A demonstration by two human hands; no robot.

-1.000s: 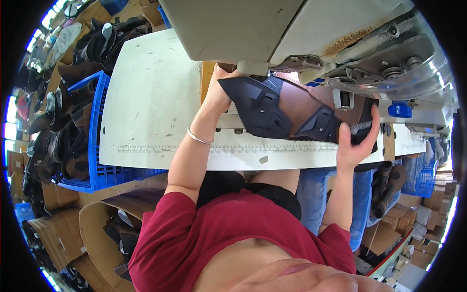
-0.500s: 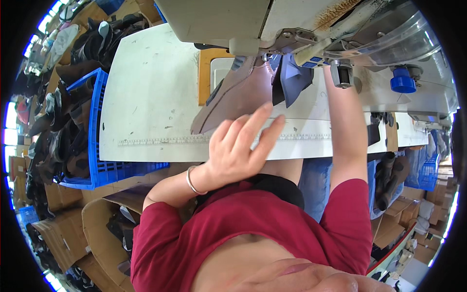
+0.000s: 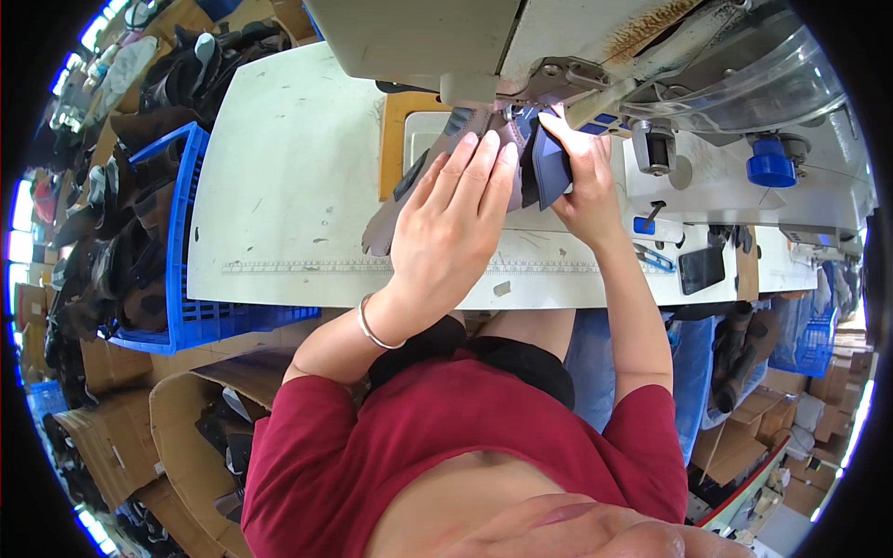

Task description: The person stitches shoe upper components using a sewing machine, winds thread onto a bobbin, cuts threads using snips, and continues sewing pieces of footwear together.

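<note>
Under the head of a sewing machine (image 3: 419, 42) lies a brown-grey shoe upper piece (image 3: 383, 225), with a dark blue-grey flap (image 3: 551, 169) standing up at its right side. My left hand (image 3: 448, 221) rests flat on the brown piece, its fingers stretched toward the needle area and held side by side. On the right, my right hand (image 3: 591, 186) grips the blue-grey flap between thumb and fingers, close to the machine's needle. The fingers of both hands and the machine head cover part of the stitching spot.
Left of the white table (image 3: 270, 167) stands a blue crate (image 3: 177, 279) full of dark shoe pieces. At the table's right lie a blue-handled tool (image 3: 644, 226), a blue cutter (image 3: 654, 259) and a black phone (image 3: 701, 270). A cardboard box (image 3: 186, 428) sits below left.
My left hand has moved up from above the table edge onto the brown piece. My right hand has come back from behind the machine head and taken hold of the blue-grey flap.
</note>
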